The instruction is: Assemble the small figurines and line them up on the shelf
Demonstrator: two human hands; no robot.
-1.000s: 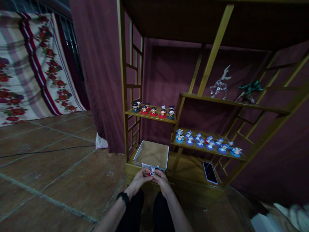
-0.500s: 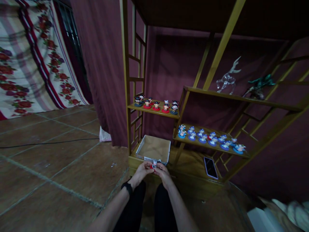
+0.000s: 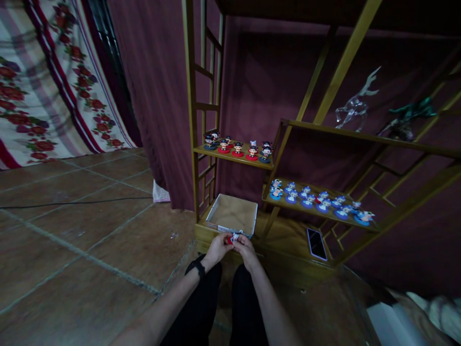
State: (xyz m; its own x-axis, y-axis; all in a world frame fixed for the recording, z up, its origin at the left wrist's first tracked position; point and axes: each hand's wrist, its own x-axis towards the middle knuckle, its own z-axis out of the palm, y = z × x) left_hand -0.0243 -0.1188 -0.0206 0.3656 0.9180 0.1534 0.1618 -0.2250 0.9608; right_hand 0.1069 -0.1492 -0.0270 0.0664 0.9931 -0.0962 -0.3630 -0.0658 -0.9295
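Observation:
A small figurine [image 3: 235,237] with a whitish head and a red base is pinched between my two hands, in front of the cardboard box. My left hand [image 3: 218,248] has its fingers closed on the red base side. On the other side, the fingers of my right hand [image 3: 245,248] grip the figurine too. Just beyond my hands lies the shallow open box [image 3: 234,211], its brown inside showing. The figurine's details are too small to make out.
Several red and dark based figurines [image 3: 237,150] stand on the upper left shelf. Blue and purple based figurines [image 3: 308,200] line the lower right shelf. A phone [image 3: 317,243] lies on the bottom board. Above stands a clear deer ornament [image 3: 355,108] beside a dark green ornament [image 3: 410,117].
Between my fingers the figurine has turned, its red base now more to the left. The view has shifted slightly, and the shelves sit a little higher in it.

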